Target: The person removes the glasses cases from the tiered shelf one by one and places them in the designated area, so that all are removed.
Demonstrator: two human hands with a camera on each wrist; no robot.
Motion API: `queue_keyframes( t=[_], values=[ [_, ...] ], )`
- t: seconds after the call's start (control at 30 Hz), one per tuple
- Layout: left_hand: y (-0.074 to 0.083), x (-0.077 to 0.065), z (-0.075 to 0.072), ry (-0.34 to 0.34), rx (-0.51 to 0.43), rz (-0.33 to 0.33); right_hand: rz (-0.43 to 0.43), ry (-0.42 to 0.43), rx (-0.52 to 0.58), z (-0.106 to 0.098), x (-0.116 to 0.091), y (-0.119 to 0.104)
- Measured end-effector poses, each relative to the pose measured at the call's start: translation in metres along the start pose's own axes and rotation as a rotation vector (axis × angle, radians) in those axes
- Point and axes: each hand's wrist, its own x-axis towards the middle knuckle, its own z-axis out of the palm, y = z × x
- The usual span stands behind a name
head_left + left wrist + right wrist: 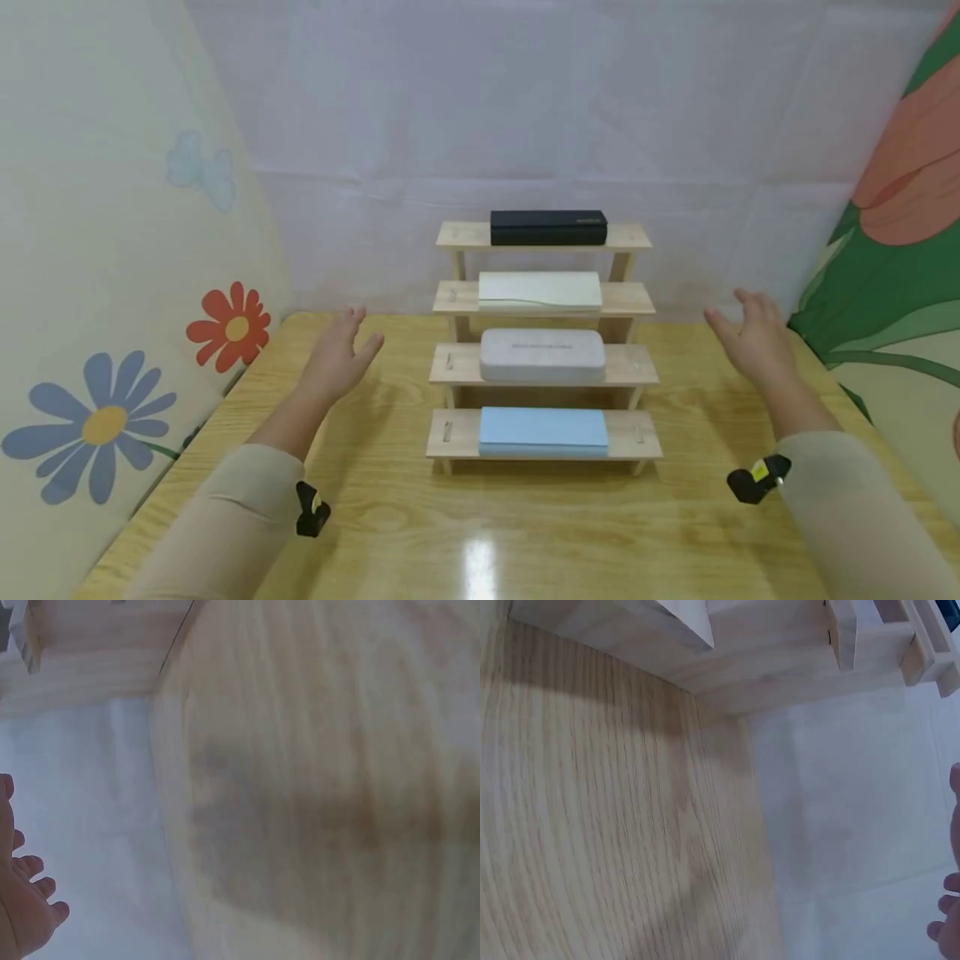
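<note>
A stepped wooden rack stands on the table between my two hands. Its tiers each carry one case: a black case on top, a white case below it, a light grey rounded case, and a light blue case on the lowest step. My left hand hovers left of the rack, thumb spread from the fingers, holding nothing. To the right of the rack, my right hand is likewise raised with spread fingers and nothing in it. Both wrist views show fingers at the edge and the bare rack side.
The wood-grain table runs back to a white cloth backdrop. A flower-printed panel borders the left side, and a panel with large printed leaves and petals borders the right.
</note>
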Motion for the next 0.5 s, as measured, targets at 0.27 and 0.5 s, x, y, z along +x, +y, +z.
queue_keyframes(
  t=[0.27,0.5],
  values=[
    [0.005,-0.025,0.018,-0.027,-0.199,-0.004,-0.032,0.030,0.079,0.008,-0.010,-0.008],
    [0.010,-0.041,0.030,-0.046,-0.311,-0.025,-0.049,0.019,0.114,0.012,-0.020,-0.015]
  ],
)
